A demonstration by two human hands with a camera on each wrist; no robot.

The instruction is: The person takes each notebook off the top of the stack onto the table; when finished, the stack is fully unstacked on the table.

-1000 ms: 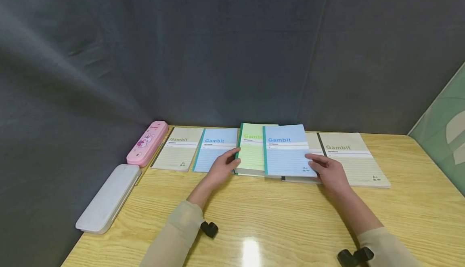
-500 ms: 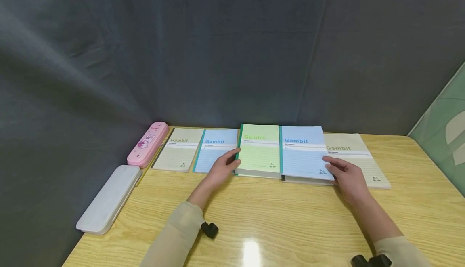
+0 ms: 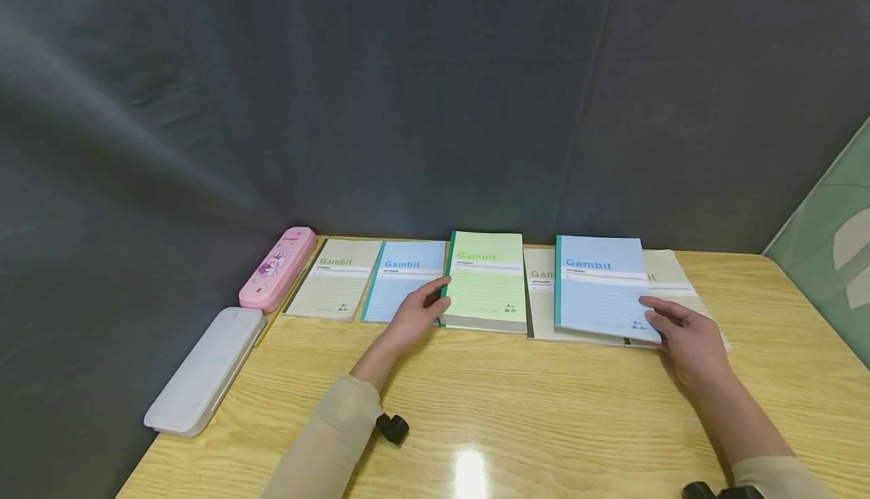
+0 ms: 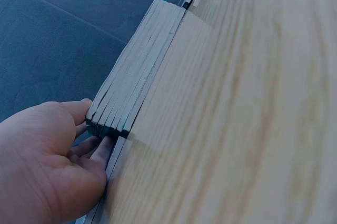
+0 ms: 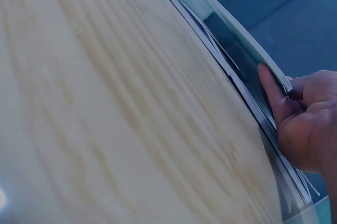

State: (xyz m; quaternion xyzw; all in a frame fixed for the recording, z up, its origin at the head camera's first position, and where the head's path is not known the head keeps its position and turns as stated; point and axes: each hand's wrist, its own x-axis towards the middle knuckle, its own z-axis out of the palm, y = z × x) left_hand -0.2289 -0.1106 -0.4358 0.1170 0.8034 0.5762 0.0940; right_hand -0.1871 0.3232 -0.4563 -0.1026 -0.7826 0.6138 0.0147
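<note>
My right hand (image 3: 695,344) pinches the near right corner of a blue notebook (image 3: 601,299), thumb beneath and fingers over the cover. In the right wrist view this notebook (image 5: 247,40) is tilted up, apart from the books below. My left hand (image 3: 410,319) holds the spine side of a thick stack of notebooks (image 3: 484,288) with a green cover. In the left wrist view, a fingertip sits at the top corner of that stack (image 4: 139,66) and the thumb lies low by its spine. Partly under the blue notebook lie two beige notebooks, the left one (image 3: 541,310) showing its dark spine.
Left of the stack lie another blue notebook (image 3: 401,288) and a beige one (image 3: 336,276). A pink pencil case (image 3: 277,269) and a white case (image 3: 205,371) stand along the table's left edge. A dark curtain (image 3: 435,91) hangs behind the wooden table (image 3: 516,416).
My right hand has carried the blue notebook rightward, from over the green stack to above the beige notebooks. The green cover is now fully uncovered. My left hand has stayed at the stack.
</note>
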